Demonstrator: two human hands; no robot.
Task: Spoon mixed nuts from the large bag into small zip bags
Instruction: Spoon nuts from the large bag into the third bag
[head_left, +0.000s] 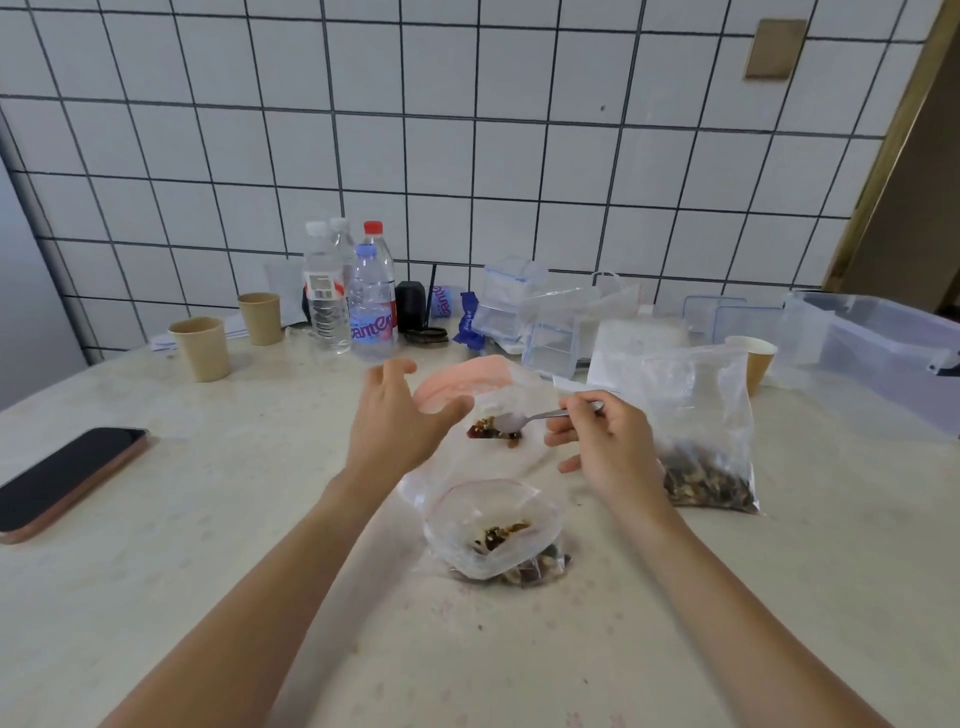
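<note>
I see the right hand (608, 447) pinching a spoon (524, 420), its bowl inside a small zip bag (498, 410) between both hands. The left hand (395, 415) is spread at that bag's mouth. A second small bag (493, 530) sits nearer me on the desk (208, 519); the large bag (701, 431) stands just right of the right hand.

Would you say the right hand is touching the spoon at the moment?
Touching. The head view shows the right hand with its fingers curled round the handle of the spoon.
</note>
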